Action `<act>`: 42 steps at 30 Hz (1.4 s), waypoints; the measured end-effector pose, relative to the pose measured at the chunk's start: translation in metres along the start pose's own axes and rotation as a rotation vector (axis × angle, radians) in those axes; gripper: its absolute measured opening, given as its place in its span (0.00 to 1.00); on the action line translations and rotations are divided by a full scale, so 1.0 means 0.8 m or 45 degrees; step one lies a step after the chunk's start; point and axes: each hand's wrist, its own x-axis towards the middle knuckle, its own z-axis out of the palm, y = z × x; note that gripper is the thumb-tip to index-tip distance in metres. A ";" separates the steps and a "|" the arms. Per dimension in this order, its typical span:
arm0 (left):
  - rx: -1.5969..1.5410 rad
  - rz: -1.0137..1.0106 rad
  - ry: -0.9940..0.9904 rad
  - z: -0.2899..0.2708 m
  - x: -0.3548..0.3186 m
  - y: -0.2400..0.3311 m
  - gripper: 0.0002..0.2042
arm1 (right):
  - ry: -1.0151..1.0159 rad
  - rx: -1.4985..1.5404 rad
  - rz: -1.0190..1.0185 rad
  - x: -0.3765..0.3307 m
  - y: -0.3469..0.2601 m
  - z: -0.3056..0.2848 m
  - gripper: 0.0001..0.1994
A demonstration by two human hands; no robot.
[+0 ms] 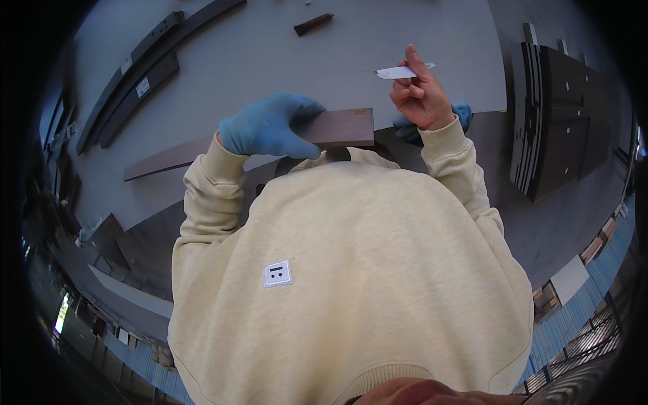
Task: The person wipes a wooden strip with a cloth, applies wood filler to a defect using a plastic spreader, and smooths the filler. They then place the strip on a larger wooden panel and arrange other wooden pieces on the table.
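Currently the left hand (270, 125), in a blue glove, is closed across the width of a long brown wooden-looking board (345, 127), with fingers over the far edge and thumb on the near one. The board lies slantwise before the person's body, its squared end to the right of the glove and its other length running left over the pale grey tabletop (445, 40). Raised well apart from it, the bare right hand (425, 98) pinches a slim white strip-like tool (391, 73) whose left tip looks brownish; one digit points up and the others curl. Whether that tool has a sharp edge I cannot tell. A dark crumpled tube (314, 25) lies farther off.

To do this well, I would hold the board firmly near the spot being worked, hold the strip close to its tip for control, and direct strokes away from the gloved fingers. Light, even pressure should spare the surface, and the long left portion probably needs support against tipping.
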 end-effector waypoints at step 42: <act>1.198 0.267 1.844 -0.245 0.212 -0.107 0.33 | 0.309 -0.892 -1.001 0.220 -0.061 0.094 0.07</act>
